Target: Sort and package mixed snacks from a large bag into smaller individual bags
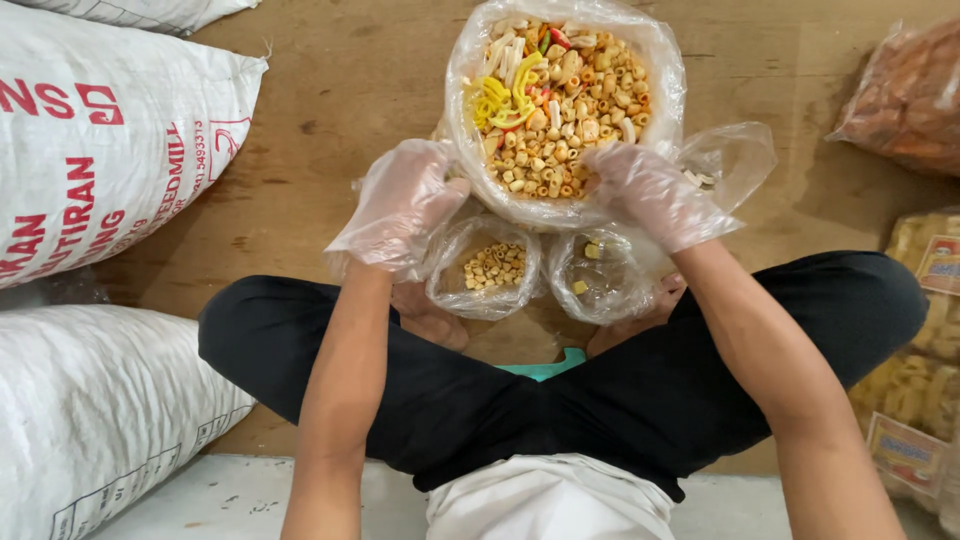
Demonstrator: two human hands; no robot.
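Crossed legs frame two small bags (487, 268); big snack bag (560, 100) just beyond.
Right hand (655, 195) at its rim, nearer, fingers curled; left hand (400, 205) loosely spread beside it.

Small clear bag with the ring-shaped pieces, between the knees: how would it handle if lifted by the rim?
The small bag is thin clear film, so it would likely sag and fold rather than hold shape. It holds only a shallow layer of dry pieces, so it is probably light. Its mouth is open; tilting could spill them. The gloved left hand sits beside it.
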